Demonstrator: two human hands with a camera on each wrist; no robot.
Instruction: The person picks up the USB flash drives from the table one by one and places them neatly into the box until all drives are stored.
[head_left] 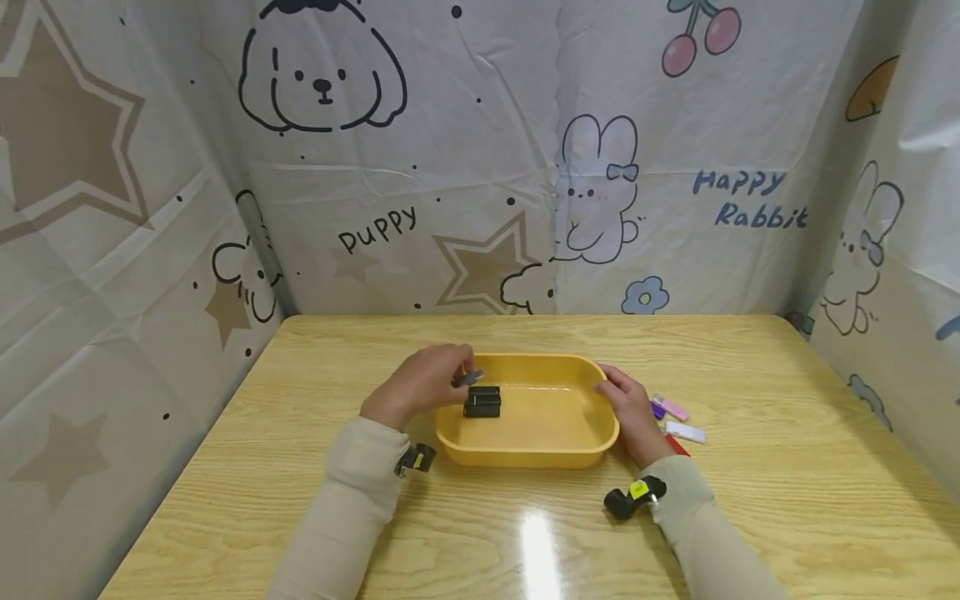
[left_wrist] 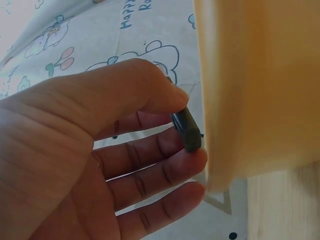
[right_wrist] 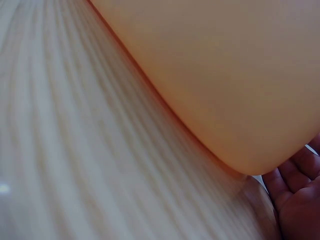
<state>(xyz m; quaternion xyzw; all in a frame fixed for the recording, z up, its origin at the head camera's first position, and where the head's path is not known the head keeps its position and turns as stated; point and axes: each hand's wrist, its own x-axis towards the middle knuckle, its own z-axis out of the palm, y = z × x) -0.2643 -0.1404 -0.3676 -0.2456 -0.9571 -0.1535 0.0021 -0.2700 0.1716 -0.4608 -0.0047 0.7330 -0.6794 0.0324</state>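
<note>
The left hand (head_left: 427, 385) pinches a small dark grey piece (head_left: 468, 378) between thumb and fingers over the far left corner of a yellow tray (head_left: 525, 457), while the right hand (head_left: 630, 410), well apart from it, holds the tray's right end, thumb over the rim. Black pieces (head_left: 482, 403) lie in the tray by its left edge. On the table (head_left: 240, 500), between the tray and the table's right edge, pink (head_left: 670, 407), purple (head_left: 657, 411), white (head_left: 686, 432) and red pieces (head_left: 677, 446) lie near the right hand.
</note>
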